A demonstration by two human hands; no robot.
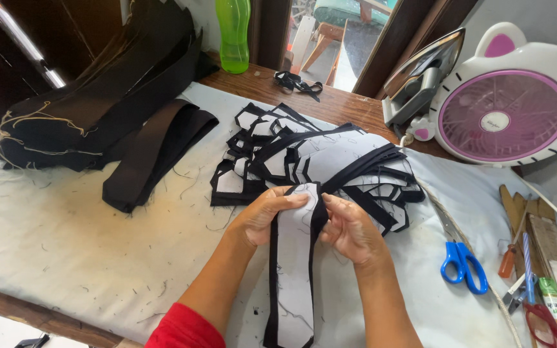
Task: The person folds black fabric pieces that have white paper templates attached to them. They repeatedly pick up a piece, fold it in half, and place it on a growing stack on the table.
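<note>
Running lengthwise from the body toward the table's far side, white-faced black fabric strip (294, 270) on the cloth-covered table (66, 245), left hand (265, 216) pinching its top edge, right hand (351, 229) gripping the black border, cut-piece pile (317, 158) just beyond, blue scissors (462, 261) to the right.

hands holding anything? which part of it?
Both. The left hand and right hand pinch the top end of a long white-faced, black-edged fabric piece, one on each side edge.
</note>
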